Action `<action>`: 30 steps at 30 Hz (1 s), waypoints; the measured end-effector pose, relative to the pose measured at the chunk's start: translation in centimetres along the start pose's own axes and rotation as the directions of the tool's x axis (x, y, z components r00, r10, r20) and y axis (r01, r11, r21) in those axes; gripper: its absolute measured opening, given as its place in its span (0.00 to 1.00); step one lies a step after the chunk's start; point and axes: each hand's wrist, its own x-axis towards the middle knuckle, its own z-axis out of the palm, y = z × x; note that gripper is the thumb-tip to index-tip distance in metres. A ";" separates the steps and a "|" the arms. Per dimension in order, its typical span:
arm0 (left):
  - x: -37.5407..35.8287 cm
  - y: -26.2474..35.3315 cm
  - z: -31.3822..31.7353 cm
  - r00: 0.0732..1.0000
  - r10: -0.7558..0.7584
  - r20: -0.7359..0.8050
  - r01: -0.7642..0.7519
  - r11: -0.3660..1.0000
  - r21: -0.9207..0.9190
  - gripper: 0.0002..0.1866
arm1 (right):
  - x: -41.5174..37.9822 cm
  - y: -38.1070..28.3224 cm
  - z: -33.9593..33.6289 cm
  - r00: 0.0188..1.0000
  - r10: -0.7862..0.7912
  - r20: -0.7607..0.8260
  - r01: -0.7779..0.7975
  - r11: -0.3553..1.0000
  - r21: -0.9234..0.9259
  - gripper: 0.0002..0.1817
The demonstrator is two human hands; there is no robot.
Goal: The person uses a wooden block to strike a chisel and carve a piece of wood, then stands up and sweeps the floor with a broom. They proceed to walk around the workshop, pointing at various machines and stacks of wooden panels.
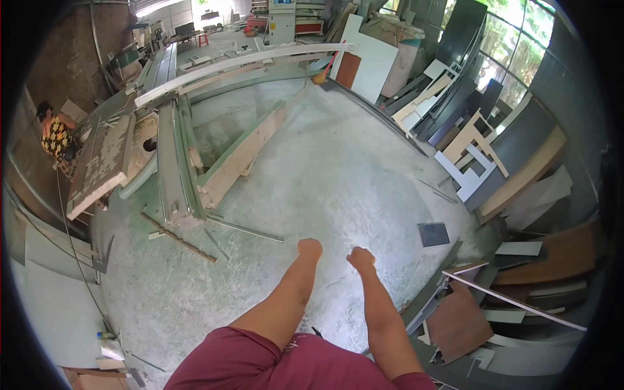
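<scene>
Both arms reach forward over the concrete floor (286, 195). My left hand (310, 247) is curled into a fist, with nothing seen sticking out of it. A little to its right, my right hand (361, 257) is also closed, its thumb side turned inward. The two fists are apart and touch nothing that I can see. Closest to my left hand is a thin metal strip (247, 229) lying on the floor. Further off to the right of my right hand lies a dark square panel (433, 234).
A long machine rail (170, 156) and a wooden beam (247, 153) stand at the left. Board offcuts (458, 322) pile up at the right. A broom (320, 78) leans at the back. Another person (57, 133) sits at far left. A wooden stick (179, 238) lies on the floor.
</scene>
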 end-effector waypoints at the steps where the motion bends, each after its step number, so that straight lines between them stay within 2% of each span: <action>1: 2.0 0.0 -0.4 1.000 0.003 0.010 -0.004 1.000 0.015 0.10 | 1.5 0.3 -0.2 0.996 0.046 0.072 -0.047 0.999 0.005 0.17; 5: 10.4 1.4 -3.4 0.998 0.020 0.062 -0.024 0.998 0.059 0.09 | 8.2 1.9 -2.6 0.986 0.145 0.087 -0.149 0.988 0.035 0.18; 7: 13.0 0.9 -4.6 0.995 0.041 0.094 -0.049 0.996 0.078 0.09 | 11.2 1.5 -3.6 0.989 0.116 0.093 -0.120 0.992 0.034 0.17; 9: 15.4 1.2 -6.0 0.998 0.059 -0.006 -0.058 0.994 0.088 0.09 | 15.1 0.8 -5.1 0.993 0.091 0.068 -0.094 0.995 0.040 0.15; 10: 16.6 1.4 -7.0 0.998 0.055 -0.004 -0.055 0.995 0.080 0.09 | 16.9 0.4 -5.7 0.996 0.067 0.052 -0.070 0.996 0.052 0.16; 13: 21.2 1.8 -8.8 0.996 0.028 0.083 -0.034 0.997 0.073 0.12 | 22.5 -0.8 -7.7 0.998 0.048 0.038 -0.050 0.997 0.054 0.16; 16: 27.1 2.4 -11.0 0.995 0.028 0.091 -0.038 0.994 0.106 0.12 | 29.0 -0.7 -9.7 0.999 -0.017 0.028 0.015 0.998 0.067 0.15; 18: 34.9 4.3 -16.3 0.999 0.046 -0.016 -0.044 0.995 0.091 0.13 | 37.5 0.2 -12.5 0.994 -0.111 0.005 0.111 0.994 0.014 0.16; 21: 41.5 8.6 -27.8 0.996 -0.010 -0.089 0.016 0.997 0.070 0.13 | 47.1 1.9 -20.0 0.990 -0.084 -0.115 0.085 0.996 0.006 0.15; 22: 45.1 9.4 -29.6 0.974 0.001 -0.226 0.020 0.995 0.093 0.14 | 50.3 2.2 -22.6 0.982 -0.094 -0.164 0.090 0.996 -0.027 0.17; 23: 47.4 10.4 -32.2 0.948 0.017 -0.317 -0.001 0.999 0.050 0.14 | 53.7 2.6 -24.2 0.948 -0.154 -0.277 0.139 0.988 -0.073 0.17; 24: 48.3 11.9 -35.5 0.951 0.001 -0.310 0.010 0.999 0.033 0.13 | 56.7 3.0 -26.1 0.920 -0.221 -0.323 0.204 0.975 -0.086 0.15; 25: 49.6 13.2 -37.6 0.944 -0.024 -0.328 0.024 1.000 -0.003 0.11 | 58.0 2.1 -29.0 0.923 -0.196 -0.330 0.189 0.980 -0.054 0.14; 26: 50.7 14.4 -39.0 0.937 0.005 -0.349 0.011 0.999 0.046 0.10 | 59.0 1.4 -31.4 0.898 -0.246 -0.364 0.244 0.968 -0.053 0.14; 27: 51.7 15.7 -40.6 0.964 -0.019 -0.267 0.035 0.998 0.053 0.09 | 60.4 0.7 -33.0 0.875 -0.259 -0.409 0.269 0.963 -0.034 0.13; 30: 56.1 18.5 -41.3 0.982 -0.077 -0.175 0.082 0.996 0.021 0.09 | 64.2 -0.3 -34.9 0.911 -0.264 -0.316 0.284 0.959 0.019 0.12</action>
